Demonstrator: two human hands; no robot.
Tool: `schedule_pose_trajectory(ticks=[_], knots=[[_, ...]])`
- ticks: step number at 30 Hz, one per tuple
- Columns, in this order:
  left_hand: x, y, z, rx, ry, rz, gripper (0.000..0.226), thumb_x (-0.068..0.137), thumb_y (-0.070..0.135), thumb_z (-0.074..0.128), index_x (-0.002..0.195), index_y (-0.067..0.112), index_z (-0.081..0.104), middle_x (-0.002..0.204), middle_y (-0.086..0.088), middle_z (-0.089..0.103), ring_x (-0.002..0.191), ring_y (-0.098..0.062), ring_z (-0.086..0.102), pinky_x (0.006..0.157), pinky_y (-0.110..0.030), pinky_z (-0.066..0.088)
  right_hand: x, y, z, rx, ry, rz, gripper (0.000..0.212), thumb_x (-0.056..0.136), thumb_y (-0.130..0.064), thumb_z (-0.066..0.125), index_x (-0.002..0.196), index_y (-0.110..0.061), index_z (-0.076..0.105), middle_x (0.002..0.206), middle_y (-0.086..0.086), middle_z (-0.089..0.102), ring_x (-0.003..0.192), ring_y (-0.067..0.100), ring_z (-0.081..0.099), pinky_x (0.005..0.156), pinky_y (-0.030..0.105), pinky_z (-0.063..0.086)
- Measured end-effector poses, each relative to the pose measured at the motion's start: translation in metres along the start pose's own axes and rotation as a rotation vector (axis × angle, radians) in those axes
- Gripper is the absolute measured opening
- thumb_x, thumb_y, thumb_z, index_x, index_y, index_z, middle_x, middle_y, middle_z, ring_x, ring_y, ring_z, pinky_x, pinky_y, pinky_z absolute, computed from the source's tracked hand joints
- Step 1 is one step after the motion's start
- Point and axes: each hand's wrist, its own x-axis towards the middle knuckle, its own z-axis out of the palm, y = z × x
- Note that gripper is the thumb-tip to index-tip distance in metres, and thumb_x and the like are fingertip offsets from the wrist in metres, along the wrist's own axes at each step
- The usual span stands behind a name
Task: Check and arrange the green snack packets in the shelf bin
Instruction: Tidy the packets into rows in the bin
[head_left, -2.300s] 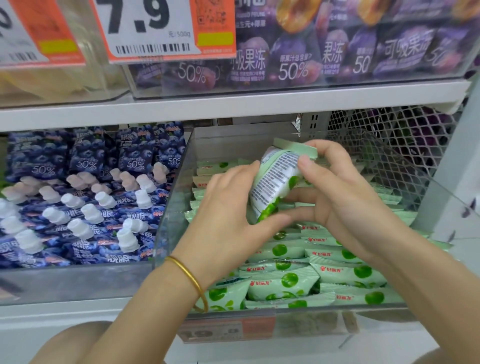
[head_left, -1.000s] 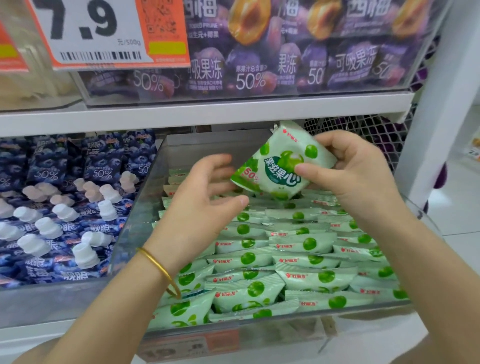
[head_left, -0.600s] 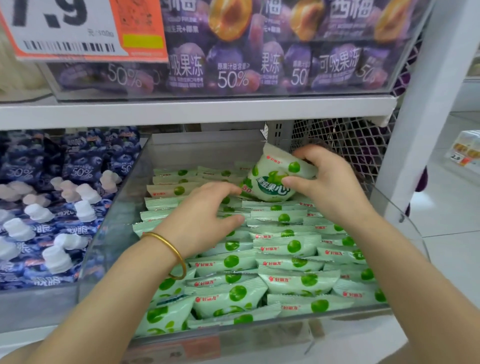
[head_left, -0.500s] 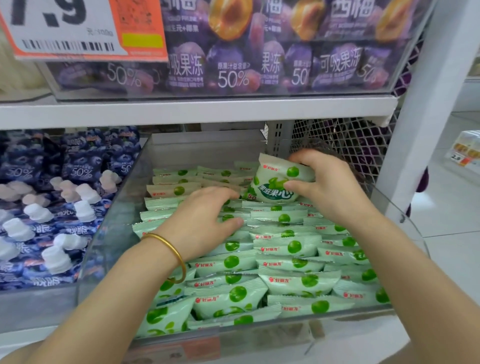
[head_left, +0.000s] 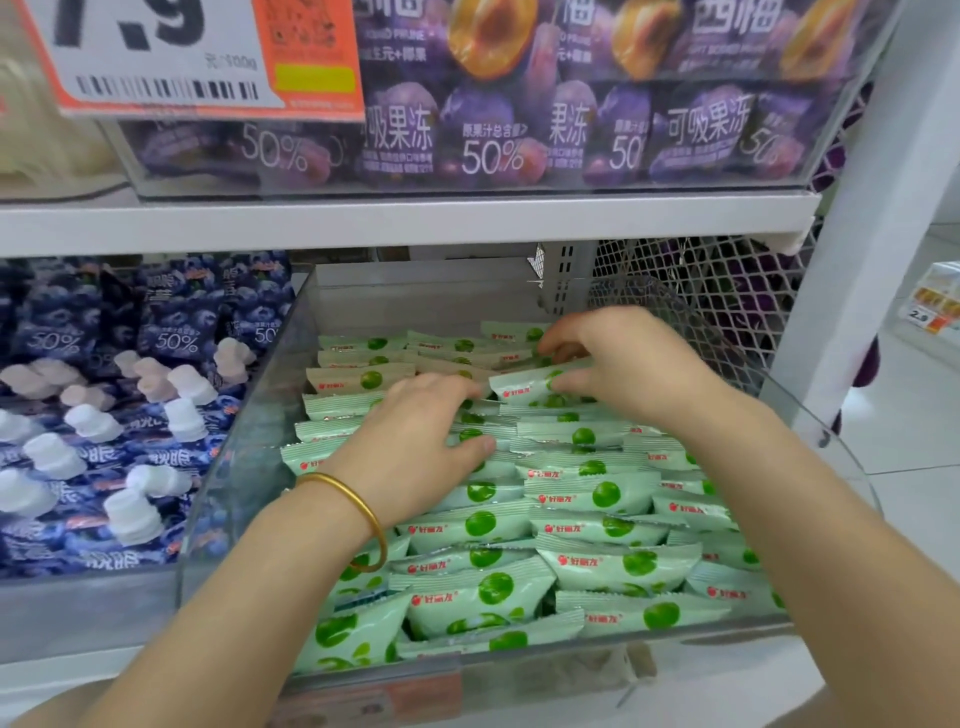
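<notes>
A clear plastic shelf bin (head_left: 249, 467) holds several rows of pale green snack packets (head_left: 587, 530) with green dots and red logos. My right hand (head_left: 628, 364) is at the back right of the bin, fingers curled round one green packet (head_left: 524, 389) that lies low on the back rows. My left hand (head_left: 415, 441), with a gold bangle at the wrist, rests flat on the middle rows just left of that packet, fingers straight and pressing the packets down.
Blue pouches with white caps (head_left: 104, 415) fill the bin to the left. A white shelf board (head_left: 415, 218) with purple jelly pouches (head_left: 519, 104) hangs close above. White wire mesh (head_left: 717, 291) and a white post (head_left: 872, 208) stand at the right.
My right hand has brought the lifted packet down from in front of me into the back right rows. My left hand has sunk flat onto the middle rows.
</notes>
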Motion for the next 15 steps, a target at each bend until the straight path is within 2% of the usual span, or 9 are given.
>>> schedule_pose_trajectory(ticks=[2,6,9,12,15], knots=[[0.001,0.0,0.0,0.007,0.007,0.001,0.054,0.09,0.039,0.054,0.139,0.025,0.037,0.141,0.002,0.04,0.133,-0.016,0.031,0.111,-0.031,0.027,0.001,-0.003,-0.005,0.051,0.005,-0.012,0.025,0.082,-0.028,0.07,0.107,-0.027,0.069,0.104,-0.006,0.07,0.1,0.018,0.062,0.088,0.036,0.05],[0.001,0.001,0.001,0.011,0.016,0.001,0.053,0.09,0.038,0.055,0.139,0.025,0.038,0.14,0.002,0.041,0.132,-0.016,0.032,0.11,-0.031,0.028,0.006,-0.01,0.002,-0.059,-0.028,-0.018,0.012,0.081,-0.029,0.07,0.093,-0.028,0.07,0.099,-0.004,0.068,0.096,0.018,0.06,0.08,0.031,0.05],[0.0,0.001,0.001,0.013,0.017,0.002,0.052,0.09,0.037,0.054,0.139,0.025,0.038,0.141,0.002,0.041,0.133,-0.016,0.031,0.11,-0.032,0.027,0.007,-0.011,0.012,-0.15,-0.05,-0.049,0.007,0.083,-0.024,0.067,0.089,-0.027,0.07,0.099,-0.004,0.068,0.094,0.019,0.06,0.071,0.026,0.041],[0.0,0.001,0.002,0.02,0.018,0.004,0.053,0.09,0.037,0.054,0.139,0.024,0.038,0.14,0.002,0.041,0.133,-0.016,0.032,0.111,-0.033,0.028,0.006,-0.01,0.008,-0.156,-0.088,-0.044,0.007,0.083,-0.025,0.068,0.09,-0.026,0.07,0.098,-0.005,0.069,0.092,0.019,0.061,0.074,0.027,0.045],[0.0,0.002,0.001,0.006,0.027,0.002,0.051,0.091,0.036,0.054,0.138,0.025,0.039,0.14,0.002,0.042,0.132,-0.016,0.032,0.11,-0.031,0.029,0.008,-0.004,-0.006,0.056,-0.071,0.023,0.009,0.082,-0.029,0.069,0.09,-0.025,0.072,0.095,-0.004,0.069,0.09,0.018,0.063,0.082,0.034,0.052]])
